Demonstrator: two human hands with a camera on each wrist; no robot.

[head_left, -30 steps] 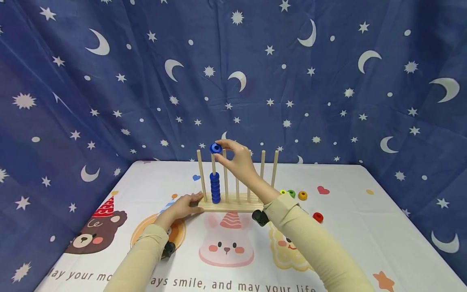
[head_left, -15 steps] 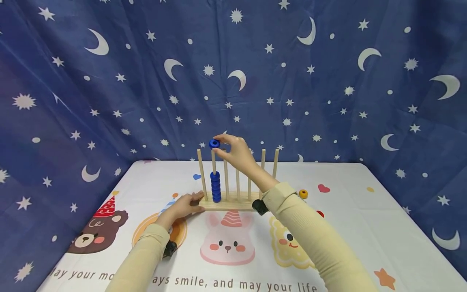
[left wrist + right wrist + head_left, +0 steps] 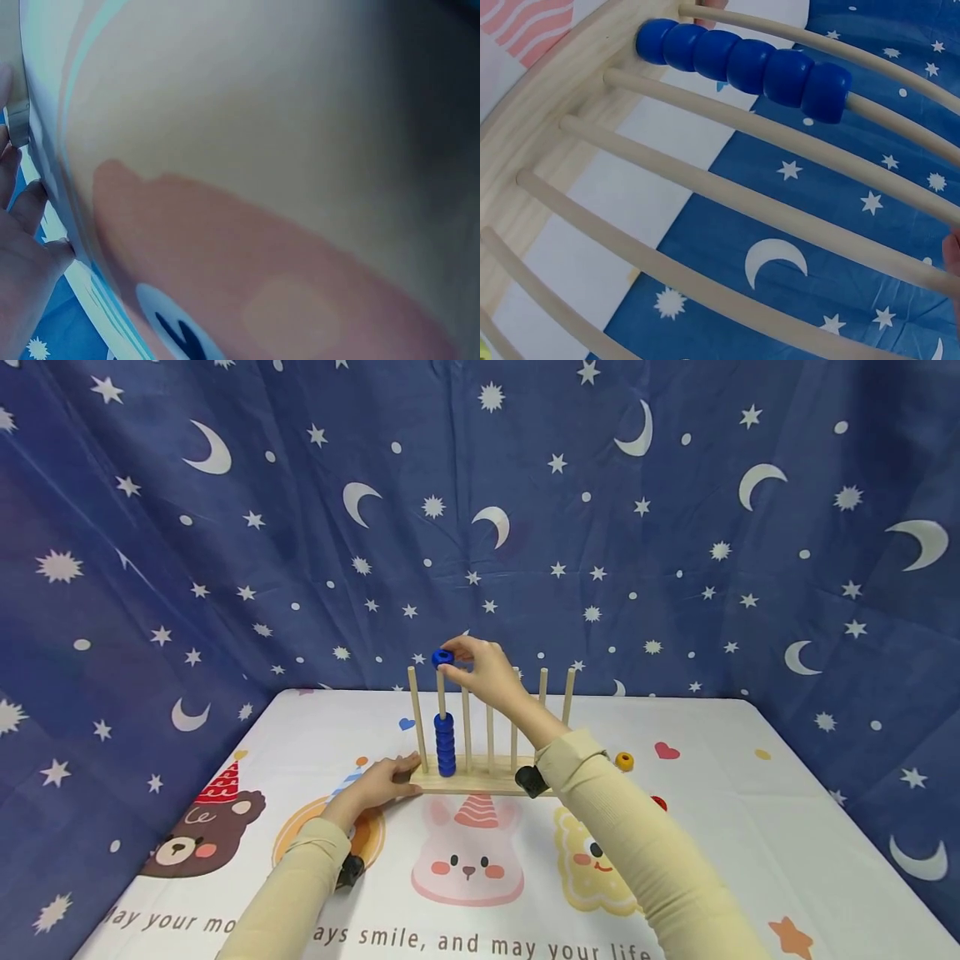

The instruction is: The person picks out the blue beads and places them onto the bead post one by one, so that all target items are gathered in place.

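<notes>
My right hand (image 3: 487, 675) pinches a blue bead (image 3: 442, 658) between thumb and fingers, right at the top of the second peg from the left. Whether the peg's tip has entered the hole cannot be seen. Lower on that same peg sits a stack of several blue beads (image 3: 445, 746), also large in the right wrist view as blue beads (image 3: 742, 66). The pegs stand upright in a wooden base (image 3: 472, 783). My left hand (image 3: 378, 782) holds the base's left end, its thumb at the front; in the left wrist view its fingers (image 3: 30, 206) show at the left edge.
An orange bead (image 3: 624, 762) and a partly covered red bead (image 3: 659, 802) lie on the printed white tablecloth (image 3: 712, 843), right of the rack. Other pegs, such as the leftmost peg (image 3: 417, 718), stand near the bead. A blue star-patterned curtain (image 3: 480, 568) hangs behind.
The right hand has lifted the blue bead slightly and levelled it over the peg from a tilted pose. The right forearm now covers the yellow and green beads. The left hand stays put.
</notes>
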